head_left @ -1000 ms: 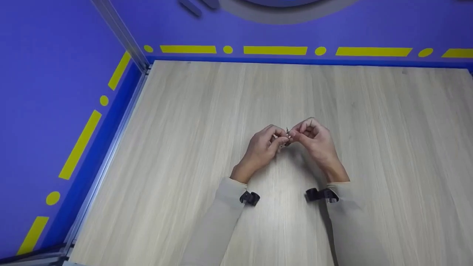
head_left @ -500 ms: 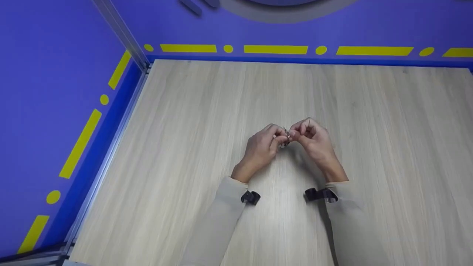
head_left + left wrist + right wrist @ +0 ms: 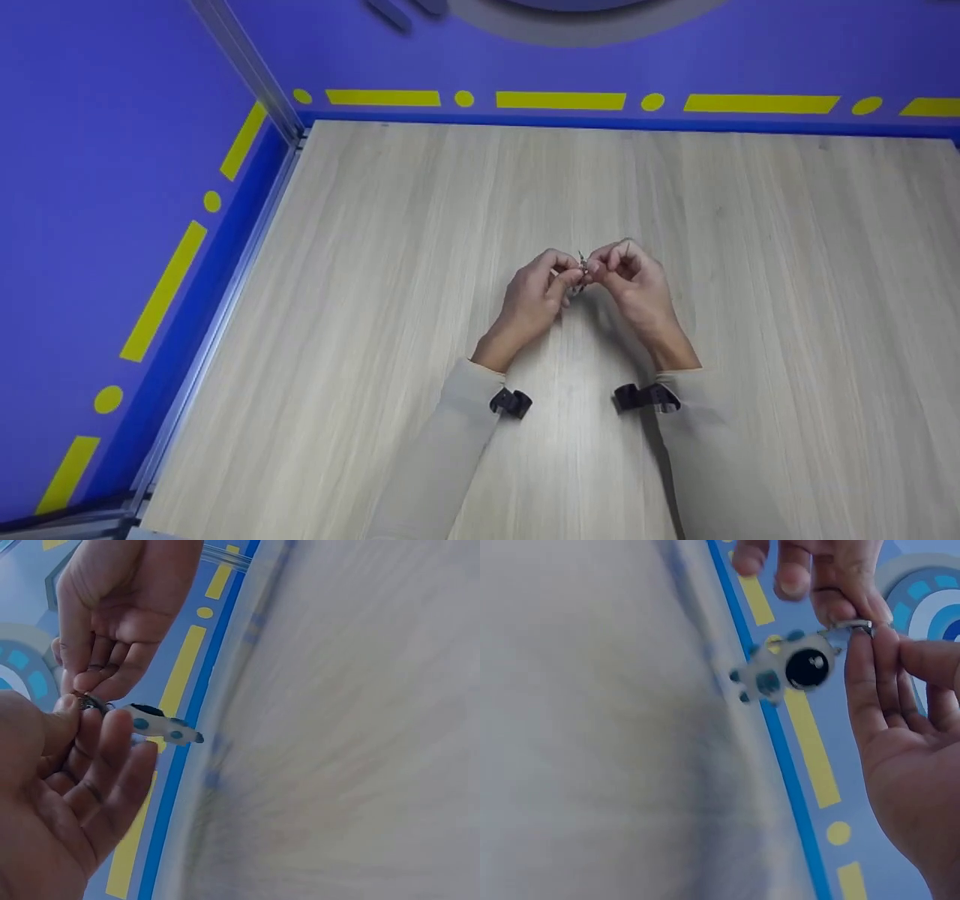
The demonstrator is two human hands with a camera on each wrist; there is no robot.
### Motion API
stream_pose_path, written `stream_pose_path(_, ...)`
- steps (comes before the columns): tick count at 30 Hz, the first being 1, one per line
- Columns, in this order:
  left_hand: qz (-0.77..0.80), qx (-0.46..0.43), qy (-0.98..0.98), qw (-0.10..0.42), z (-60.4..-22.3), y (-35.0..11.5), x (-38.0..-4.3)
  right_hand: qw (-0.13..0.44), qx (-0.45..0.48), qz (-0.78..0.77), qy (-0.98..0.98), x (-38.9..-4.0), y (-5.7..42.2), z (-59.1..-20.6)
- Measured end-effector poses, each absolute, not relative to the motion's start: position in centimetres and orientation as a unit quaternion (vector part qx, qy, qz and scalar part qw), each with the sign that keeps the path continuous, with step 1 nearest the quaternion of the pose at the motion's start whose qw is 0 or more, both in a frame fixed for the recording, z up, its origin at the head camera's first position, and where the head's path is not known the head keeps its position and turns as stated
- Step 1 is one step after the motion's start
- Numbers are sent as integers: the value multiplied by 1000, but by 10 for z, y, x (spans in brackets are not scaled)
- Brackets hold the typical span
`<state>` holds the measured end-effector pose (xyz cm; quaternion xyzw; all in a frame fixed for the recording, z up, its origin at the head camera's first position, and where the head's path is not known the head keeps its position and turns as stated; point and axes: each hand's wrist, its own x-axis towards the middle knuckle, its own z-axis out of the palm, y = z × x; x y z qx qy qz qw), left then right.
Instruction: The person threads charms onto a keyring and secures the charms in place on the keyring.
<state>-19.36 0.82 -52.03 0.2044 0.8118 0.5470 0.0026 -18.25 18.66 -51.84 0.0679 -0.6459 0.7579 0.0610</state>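
A small keychain hangs between my two hands. Its charm [image 3: 769,675] is a white astronaut figure with a black visor and teal patches, dangling below the fingers in the right wrist view. My left hand [image 3: 529,300] pinches the metal fitting of the keychain between thumb and forefinger. From the other side, my right hand [image 3: 637,292] pinches the same fitting, a metal ring [image 3: 855,625] at the fingertips. In the left wrist view the astronaut [image 3: 161,724] shows side-on past the left fingers. Fingertips hide part of the metal pieces, and in the head view the keychain is tiny.
Both hands are above a light wood-grain table [image 3: 420,225]. A blue panel [image 3: 112,150] with yellow dashes stands along the left edge, and another blue wall [image 3: 570,67] runs along the back. A dark wrist camera [image 3: 511,403] sits on the left cuff.
Both hands stay close together, with only slight shifts of the fingers and wrists. The keychain's metal part turns a little between the fingertips, and its thin tip now points up above them.
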Motion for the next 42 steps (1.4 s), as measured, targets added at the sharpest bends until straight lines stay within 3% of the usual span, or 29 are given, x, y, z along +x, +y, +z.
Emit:
stream_pose_path(11, 524, 268, 803, -87, -521, 8, -194, 45, 37, 811, -582, -182, 183, -514)
stream_pose_path(20, 491, 285, 820, -72, -521, 8, -193, 31, 46, 783, -620, -182, 189, -512)
stream_pose_path(30, 466, 308, 823, -106, -521, 6, -193, 33, 61, 751, -656, -180, 192, -506)
stream_pose_path(42, 438, 311, 837, -102, -519, 5, -193, 68, 85, 674, -730, -180, 194, -507)
